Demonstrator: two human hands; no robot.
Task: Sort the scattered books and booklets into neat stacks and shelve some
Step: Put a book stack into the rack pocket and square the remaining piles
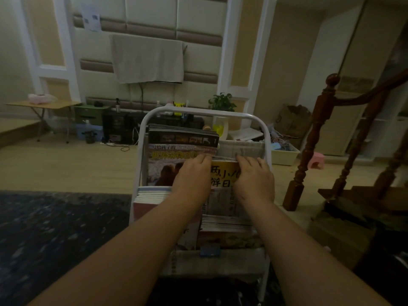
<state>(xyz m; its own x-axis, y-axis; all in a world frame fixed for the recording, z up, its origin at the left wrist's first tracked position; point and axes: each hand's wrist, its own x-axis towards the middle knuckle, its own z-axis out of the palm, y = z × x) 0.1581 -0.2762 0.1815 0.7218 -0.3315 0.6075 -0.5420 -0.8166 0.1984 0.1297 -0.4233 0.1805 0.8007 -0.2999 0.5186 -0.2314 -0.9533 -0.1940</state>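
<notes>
Shelving step, I reckon: left hand [191, 176] and right hand [254, 178] both had fingers curled over the yellow book's [223, 175] top edge, in the rack's [198, 111] middle tier beside the animal book [164, 164]. Next it probably needed seating down flush.

White tiered rack [198, 111] on wooden floor [66, 166], books [183, 138] in each tier.

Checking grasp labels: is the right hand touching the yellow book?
Touching. Head view shows the right hand on the yellow book, fingers curled over its top edge.
</notes>
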